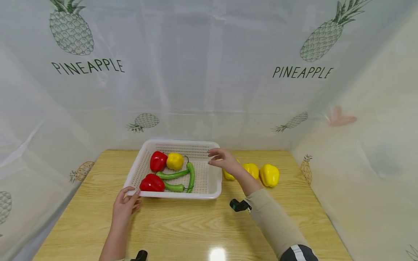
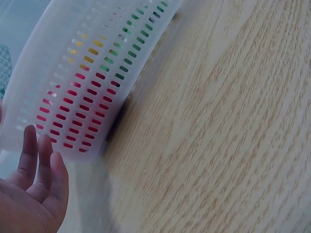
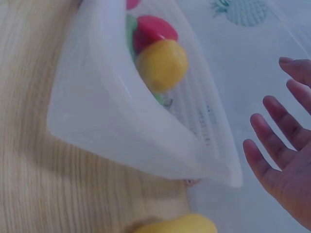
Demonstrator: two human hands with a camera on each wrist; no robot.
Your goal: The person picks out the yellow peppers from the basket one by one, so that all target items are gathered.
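A big pale sheet was hung beyond the left hand and the right hand. Under the hands, a wooden counter could be seen. A white basket was set on it, with its long side stretched sideways from the left hand toward the right hand. The basket's near left corner was pinched at the rim by the left hand, and the other fingers were held loose outside. The right hand was held over the basket's right end, its fingers spread and a little bent, with nothing held.

Three yellow peppers were placed on the counter, just to the right of the right hand, much nearer to it than to the left hand. One was partly hidden by the right wrist. The farthest one was laid with its long way toward and away from the person; its stem end could not be told.

Inside the basket, left of the right hand, two red peppers, one yellow pepper and thin green peppers were seen.
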